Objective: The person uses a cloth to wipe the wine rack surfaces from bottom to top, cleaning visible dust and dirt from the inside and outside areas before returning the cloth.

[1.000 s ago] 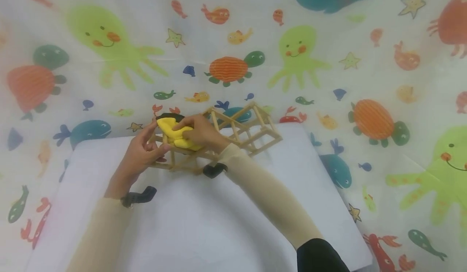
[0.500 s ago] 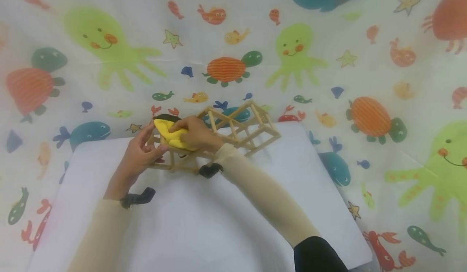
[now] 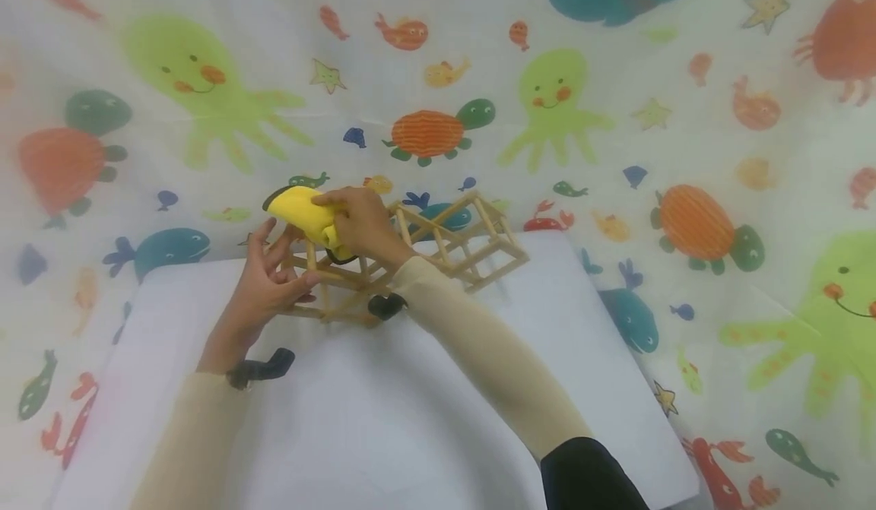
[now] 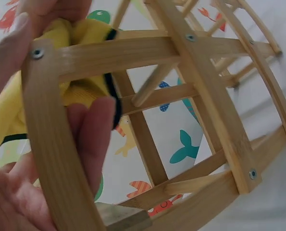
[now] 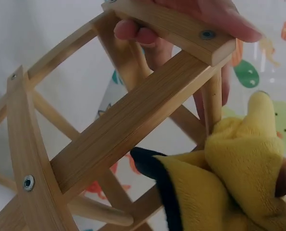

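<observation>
The left hand [image 3: 262, 280] grips the tan wooden lattice rack [image 5: 128, 119] at its nine-o'clock end, the right hand [image 3: 369, 223] pinches a yellow dark-edged cloth [image 3: 299, 210], and wiping seems underway, remainder unclear.

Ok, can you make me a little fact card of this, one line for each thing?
Left hand: grips one end of a pale brown slatted wooden rack
Right hand: holds a soft yellow cloth with dark edging
Cloth: bunched up, at the gripped end
Rack: on a flat white tabletop
Behind: white sheet printed with colourful sea animals
</observation>
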Available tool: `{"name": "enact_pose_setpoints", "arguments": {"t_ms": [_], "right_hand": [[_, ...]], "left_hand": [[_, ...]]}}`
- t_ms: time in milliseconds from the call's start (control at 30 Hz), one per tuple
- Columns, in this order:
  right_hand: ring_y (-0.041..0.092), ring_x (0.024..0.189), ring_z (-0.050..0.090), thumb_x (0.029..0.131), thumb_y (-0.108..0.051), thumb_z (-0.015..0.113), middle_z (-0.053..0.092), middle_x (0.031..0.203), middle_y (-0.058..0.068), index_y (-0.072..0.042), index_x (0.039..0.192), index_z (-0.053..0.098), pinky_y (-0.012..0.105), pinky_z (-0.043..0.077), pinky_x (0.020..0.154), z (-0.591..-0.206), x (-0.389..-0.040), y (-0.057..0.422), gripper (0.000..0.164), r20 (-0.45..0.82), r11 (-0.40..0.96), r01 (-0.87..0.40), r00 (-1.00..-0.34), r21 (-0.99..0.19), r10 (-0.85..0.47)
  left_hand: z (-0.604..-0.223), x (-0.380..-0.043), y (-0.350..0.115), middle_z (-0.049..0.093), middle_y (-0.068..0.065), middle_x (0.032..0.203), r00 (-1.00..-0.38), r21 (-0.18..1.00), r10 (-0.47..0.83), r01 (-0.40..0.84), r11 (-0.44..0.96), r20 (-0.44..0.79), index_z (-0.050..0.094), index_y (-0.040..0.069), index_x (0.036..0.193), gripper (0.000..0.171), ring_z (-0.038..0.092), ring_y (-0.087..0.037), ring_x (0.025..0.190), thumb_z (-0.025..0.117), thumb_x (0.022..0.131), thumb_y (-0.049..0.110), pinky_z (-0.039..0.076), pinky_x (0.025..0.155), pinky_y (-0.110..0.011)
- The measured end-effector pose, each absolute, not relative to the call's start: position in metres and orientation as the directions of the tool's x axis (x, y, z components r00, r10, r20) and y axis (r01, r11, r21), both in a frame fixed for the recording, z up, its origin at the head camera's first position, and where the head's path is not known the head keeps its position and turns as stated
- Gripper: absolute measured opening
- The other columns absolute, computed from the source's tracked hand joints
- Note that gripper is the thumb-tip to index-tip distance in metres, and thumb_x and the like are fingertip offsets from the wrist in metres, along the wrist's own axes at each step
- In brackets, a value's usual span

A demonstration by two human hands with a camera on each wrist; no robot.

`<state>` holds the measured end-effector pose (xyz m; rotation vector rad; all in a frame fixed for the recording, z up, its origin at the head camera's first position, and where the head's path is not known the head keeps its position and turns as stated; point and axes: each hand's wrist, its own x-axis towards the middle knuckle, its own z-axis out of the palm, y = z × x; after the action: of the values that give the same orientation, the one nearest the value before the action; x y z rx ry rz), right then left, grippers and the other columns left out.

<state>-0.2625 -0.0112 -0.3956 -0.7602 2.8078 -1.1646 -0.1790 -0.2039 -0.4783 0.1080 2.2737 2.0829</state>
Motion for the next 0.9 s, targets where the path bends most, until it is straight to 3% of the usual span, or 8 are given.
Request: {"name": "enact_pose_setpoints", "arguments": {"t_ms": [100, 267, 367, 500, 633, 733, 800, 900], "right_hand": [[0.01, 0.111, 0.06, 0.101, 0.001, 0.062, 0.071, 0.14, -0.004, -0.026, 0.132, 0.076, 0.021, 0.051, 0.09, -0.397, -0.263, -0.01, 0.044, 0.104, 0.65, -0.441, -0.866, -0.619, -0.489], [0.015, 0.107, 0.063, 0.098, 0.003, 0.061, 0.075, 0.131, 0.0, -0.019, 0.119, 0.082, 0.022, 0.053, 0.085, -0.397, -0.263, 0.005, 0.037, -0.042, 0.658, -0.469, -0.795, -0.59, -0.605], [0.017, 0.109, 0.061, 0.096, 0.005, 0.06, 0.075, 0.132, 0.001, -0.018, 0.117, 0.083, 0.022, 0.054, 0.082, -0.399, -0.265, 0.014, 0.039, -0.067, 0.654, -0.444, -0.796, -0.612, -0.602], [0.017, 0.118, 0.06, 0.098, 0.002, 0.06, 0.072, 0.137, 0.0, -0.023, 0.122, 0.081, 0.025, 0.055, 0.088, -0.397, -0.265, 0.018, 0.041, 0.096, 0.613, -0.376, -0.894, -0.695, -0.438], [0.018, 0.115, 0.061, 0.099, 0.003, 0.06, 0.074, 0.132, 0.002, -0.02, 0.127, 0.079, 0.029, 0.054, 0.095, -0.395, -0.264, 0.013, 0.041, 0.334, 0.554, -0.444, -0.896, -0.705, -0.293], [0.018, 0.114, 0.06, 0.099, 0.002, 0.062, 0.075, 0.131, 0.001, -0.02, 0.13, 0.077, 0.03, 0.05, 0.1, -0.396, -0.262, 0.006, 0.041, 0.416, 0.564, -0.496, -0.867, -0.66, -0.275], [0.018, 0.113, 0.059, 0.098, 0.002, 0.063, 0.075, 0.131, 0.001, -0.019, 0.131, 0.077, 0.029, 0.05, 0.099, -0.397, -0.26, 0.003, 0.042, 0.446, 0.568, -0.521, -0.85, -0.637, -0.279], [0.02, 0.112, 0.061, 0.096, 0.004, 0.063, 0.075, 0.131, 0.003, -0.018, 0.131, 0.077, 0.028, 0.049, 0.098, -0.398, -0.259, 0.0, 0.043, 0.518, 0.573, -0.57, -0.81, -0.589, -0.274]], "left_hand": [[-0.478, -0.18, -0.202, 0.022, 0.001, 0.179, -0.995, 0.999, 0.095, 0.006, 0.034, 0.003, -0.002, 0.045, 0.163, 0.11, 0.061, -0.01, 0.069, 0.079, 0.096, 0.012, 0.066, 0.075, -0.033], [-0.48, -0.183, -0.2, 0.019, 0.001, 0.179, -0.996, 0.997, 0.089, 0.025, -0.072, 0.032, -0.008, 0.055, 0.16, 0.116, 0.074, -0.013, 0.089, 0.076, 0.096, 0.006, 0.067, 0.075, -0.037], [-0.481, -0.185, -0.2, 0.016, 0.004, 0.18, -0.995, 0.995, 0.086, 0.047, -0.082, 0.055, -0.006, 0.056, 0.16, 0.117, 0.074, -0.013, 0.081, 0.077, 0.096, 0.004, 0.067, 0.074, -0.038], [-0.481, -0.187, -0.2, 0.015, 0.001, 0.181, -0.994, 0.997, 0.086, 0.061, -0.041, 0.064, -0.006, 0.053, 0.161, 0.117, 0.066, -0.011, 0.068, 0.077, 0.095, 0.004, 0.067, 0.072, -0.036], [-0.48, -0.186, -0.201, 0.01, 0.006, 0.181, -0.995, 0.998, 0.083, 0.058, 0.003, 0.058, -0.005, 0.05, 0.163, 0.114, 0.061, -0.012, 0.063, 0.077, 0.096, 0.007, 0.066, 0.073, -0.033], [-0.48, -0.182, -0.206, 0.015, 0.008, 0.18, -0.996, 0.991, 0.069, 0.061, 0.121, 0.053, -0.004, 0.047, 0.164, 0.111, 0.069, -0.013, 0.079, 0.079, 0.097, 0.019, 0.065, 0.081, -0.027], [-0.482, -0.176, -0.211, 0.024, 0.008, 0.178, -0.998, 0.971, 0.029, 0.055, 0.231, 0.049, 0.0, 0.046, 0.166, 0.108, 0.07, -0.017, 0.099, 0.08, 0.096, 0.03, 0.062, 0.091, -0.026], [-0.492, -0.164, -0.221, 0.029, 0.003, 0.177, -0.996, 0.924, -0.071, 0.026, 0.381, 0.057, 0.009, 0.041, 0.168, 0.106, 0.057, -0.027, 0.138, 0.082, 0.092, 0.046, 0.053, 0.11, -0.045]]}}
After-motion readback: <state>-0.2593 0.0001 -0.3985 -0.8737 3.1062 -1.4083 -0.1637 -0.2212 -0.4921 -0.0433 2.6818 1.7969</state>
